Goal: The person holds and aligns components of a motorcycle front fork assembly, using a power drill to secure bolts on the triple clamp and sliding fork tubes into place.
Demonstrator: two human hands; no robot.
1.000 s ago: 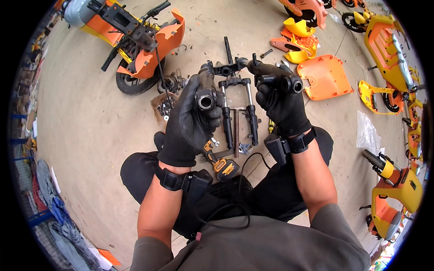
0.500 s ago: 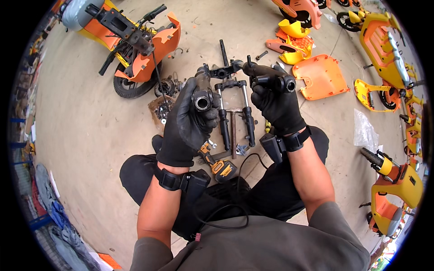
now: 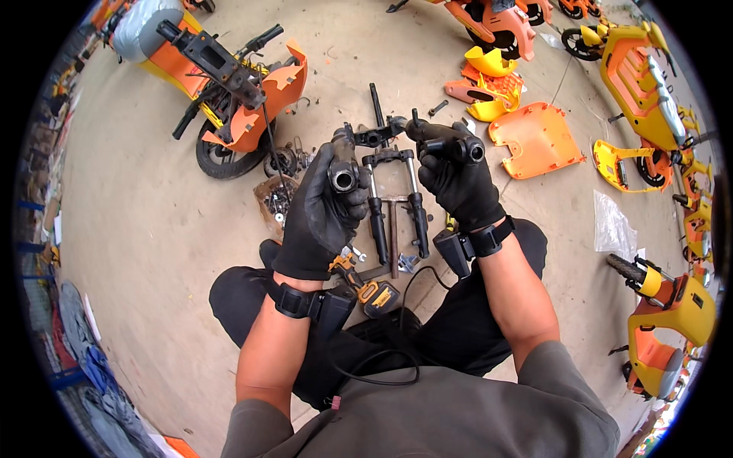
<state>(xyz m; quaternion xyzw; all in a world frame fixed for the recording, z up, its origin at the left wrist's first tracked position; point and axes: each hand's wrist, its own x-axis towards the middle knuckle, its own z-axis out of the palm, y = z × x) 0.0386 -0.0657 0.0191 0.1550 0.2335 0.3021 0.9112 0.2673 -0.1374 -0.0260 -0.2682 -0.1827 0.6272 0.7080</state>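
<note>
My left hand in a black glove is closed round a black metal tube, its hollow end tilted up toward the camera. My right hand, also gloved, grips a second black tubular part with short side fittings and an open end. Beyond both hands lies a black front fork with silver stanchions and a dark crossbar at its top; a rusty hammer rests between its legs. Below my left hand is a yellow-and-black cordless power tool, and a cardboard box of small metal parts sits left of it.
A partly stripped orange-and-yellow scooter leans at upper left. Orange body panels and yellow ones lie on the concrete floor. More scooters line the right side, near a clear plastic sheet. Piled cloth edges the left.
Both hands, still closed on the black parts, have shifted slightly down in the picture; my right hand has also moved a little left, toward my left hand. The floor view has shifted slightly.
</note>
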